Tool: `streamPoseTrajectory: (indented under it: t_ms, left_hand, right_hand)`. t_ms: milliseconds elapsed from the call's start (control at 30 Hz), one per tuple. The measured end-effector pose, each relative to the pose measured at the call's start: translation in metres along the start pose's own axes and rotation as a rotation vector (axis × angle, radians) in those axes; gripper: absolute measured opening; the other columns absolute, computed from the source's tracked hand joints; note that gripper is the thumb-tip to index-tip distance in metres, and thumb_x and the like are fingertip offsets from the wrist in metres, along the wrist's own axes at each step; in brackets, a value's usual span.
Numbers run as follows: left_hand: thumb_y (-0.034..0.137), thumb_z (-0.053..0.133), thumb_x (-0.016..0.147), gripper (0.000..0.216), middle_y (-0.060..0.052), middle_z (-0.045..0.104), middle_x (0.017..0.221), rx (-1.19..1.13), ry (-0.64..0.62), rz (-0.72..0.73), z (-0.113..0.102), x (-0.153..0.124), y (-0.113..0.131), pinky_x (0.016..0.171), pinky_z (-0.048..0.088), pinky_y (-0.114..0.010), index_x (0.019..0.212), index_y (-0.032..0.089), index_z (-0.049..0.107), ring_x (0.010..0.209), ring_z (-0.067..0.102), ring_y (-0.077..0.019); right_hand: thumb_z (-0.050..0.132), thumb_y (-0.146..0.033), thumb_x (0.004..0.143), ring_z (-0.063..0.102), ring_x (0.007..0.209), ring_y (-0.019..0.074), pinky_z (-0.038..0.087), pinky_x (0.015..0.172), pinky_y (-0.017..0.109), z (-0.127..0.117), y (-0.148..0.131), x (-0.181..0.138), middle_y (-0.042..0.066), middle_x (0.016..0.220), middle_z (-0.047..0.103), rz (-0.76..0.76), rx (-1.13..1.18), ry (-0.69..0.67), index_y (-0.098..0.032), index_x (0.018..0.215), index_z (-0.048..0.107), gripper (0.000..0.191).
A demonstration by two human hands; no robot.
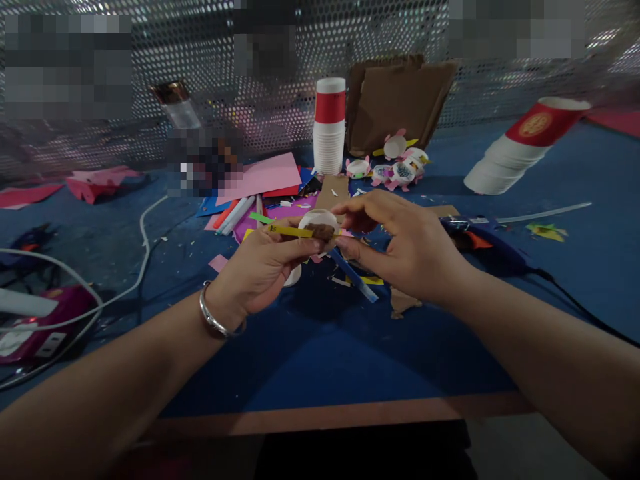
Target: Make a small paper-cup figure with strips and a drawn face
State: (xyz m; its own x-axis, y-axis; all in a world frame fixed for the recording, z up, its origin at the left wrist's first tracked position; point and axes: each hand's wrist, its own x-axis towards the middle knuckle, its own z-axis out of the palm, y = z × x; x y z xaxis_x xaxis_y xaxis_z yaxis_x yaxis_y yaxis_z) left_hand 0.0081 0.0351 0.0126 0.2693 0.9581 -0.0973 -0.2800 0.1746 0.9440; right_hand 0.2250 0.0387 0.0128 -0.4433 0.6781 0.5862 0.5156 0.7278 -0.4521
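Note:
Both my hands meet above the middle of the blue table (310, 347). My left hand (263, 267), with a metal bangle at the wrist, is closed around a cut-down white paper cup (318, 220) with a yellow paper strip (295, 231) lying across it. My right hand (403, 243) pinches the right end of that strip and the cup's rim with thumb and forefinger. A blue strip (354, 275) sticks out down and to the right below the fingers. Whether it is held I cannot make out.
Coloured paper sheets (260, 179) and pens (235, 215) lie behind my hands. An upright stack of red-and-white cups (329, 127) stands at the back, a tipped stack (520, 147) at right, several finished cup crafts (395, 170) between. A glue gun (490, 243) lies right, cables (145, 247) left.

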Motion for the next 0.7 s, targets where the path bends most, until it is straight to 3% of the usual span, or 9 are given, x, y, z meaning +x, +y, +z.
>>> streamPoseTrajectory:
  t_ms: [267,533,700]
  left_hand:
    - [0.015,0.097,0.069,0.024,-0.007,0.084,0.100,-0.011,0.025,-0.036,-0.002,0.000,0.001,0.076,0.053,-0.023,0.092,0.015,0.087,0.087,0.072,-0.0138]
    - [0.017,0.095,0.072,0.020,-0.007,0.084,0.095,0.007,0.013,-0.026,-0.001,-0.001,0.003,0.079,0.056,-0.026,0.089,0.015,0.087,0.086,0.072,-0.0150]
    - [0.011,0.090,0.072,0.018,-0.004,0.081,0.090,-0.016,0.108,0.067,-0.014,0.012,0.009,0.070,0.054,-0.022,0.088,0.014,0.085,0.081,0.071,-0.0129]
  right_hand:
    - [0.073,-0.028,0.095,0.073,0.084,0.0204,0.060,0.074,0.035,0.003,0.004,0.001,0.005,0.092,0.076,0.202,0.227,-0.005,-0.020,0.116,0.074,0.022]
    - [0.077,-0.031,0.093,0.073,0.082,0.0201,0.060,0.074,0.035,0.004,0.004,0.004,0.006,0.092,0.077,0.248,0.302,-0.020,-0.017,0.113,0.075,0.024]
    - [0.076,-0.029,0.094,0.072,0.086,0.0195,0.060,0.076,0.034,0.007,0.002,0.001,0.006,0.098,0.077,0.179,0.184,0.181,-0.020,0.108,0.073,0.017]
